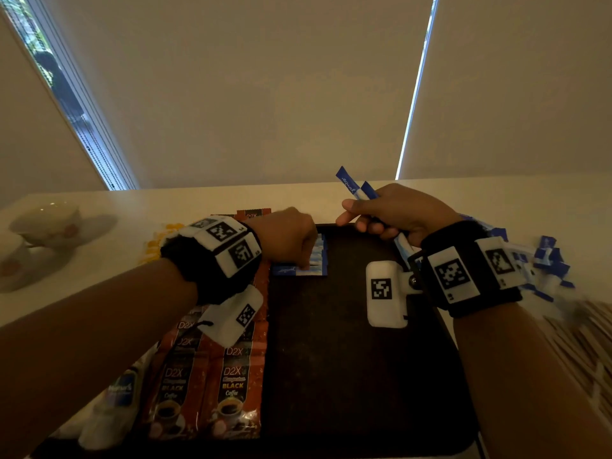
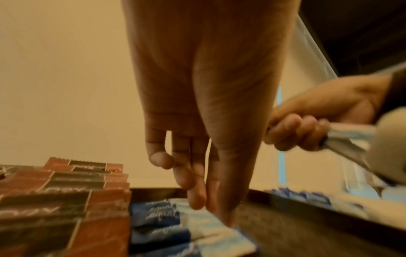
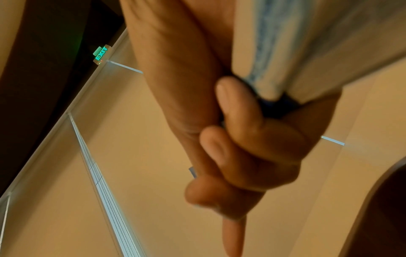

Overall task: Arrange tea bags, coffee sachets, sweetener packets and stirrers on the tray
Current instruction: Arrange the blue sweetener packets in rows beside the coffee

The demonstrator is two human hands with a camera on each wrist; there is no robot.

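At ten o'clock on the dark tray [image 1: 347,376], a row of sweetener packets [image 1: 313,265] is pressed flat by the straight fingers of the left hand [image 1: 284,235]. A spare bundle of sticks [image 1: 359,190] is gripped in the right hand [image 1: 394,213]. Light, limp and slippery, they are judged best pinched mid-length.

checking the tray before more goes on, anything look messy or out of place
On the black tray nothing stands out: the blue-and-white sweetener sticks lie in a neat row beside the orange coffee sachets. Off it, to the right, a loose heap of blue sweetener sticks lies jumbled on the counter.
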